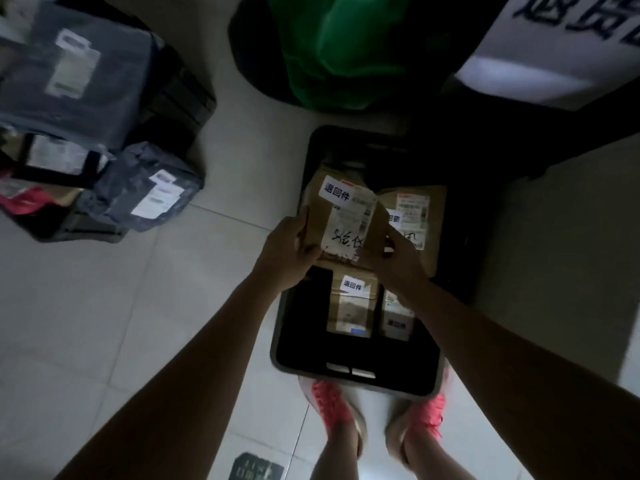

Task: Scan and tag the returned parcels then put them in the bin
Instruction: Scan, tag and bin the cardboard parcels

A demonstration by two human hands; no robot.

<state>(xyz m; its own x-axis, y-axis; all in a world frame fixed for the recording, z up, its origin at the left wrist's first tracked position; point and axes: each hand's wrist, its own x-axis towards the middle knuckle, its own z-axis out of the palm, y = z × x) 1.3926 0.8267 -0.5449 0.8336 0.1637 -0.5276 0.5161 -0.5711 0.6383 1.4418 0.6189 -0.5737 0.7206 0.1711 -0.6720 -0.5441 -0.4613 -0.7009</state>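
I hold a brown cardboard parcel [343, 216] over the dark bin [294, 341] on the floor. It carries a white tag with black characters and a shipping label with handwriting. My left hand [287, 251] grips its left side and my right hand [394, 258] grips its lower right corner. Inside the bin lie three more tagged cardboard parcels: one at the back right [420, 216], one in the middle [351, 303] and one at the right [396, 317]. The bin's far end is partly hidden by the parcel I hold.
Grey plastic mailer bags [149, 188] with white labels are piled on a dark crate at the left. A green sack [332, 53] stands behind the bin. A white sign with dark characters [554, 39] is at the top right. My feet in pink shoes [332, 407] stand at the bin's near edge.
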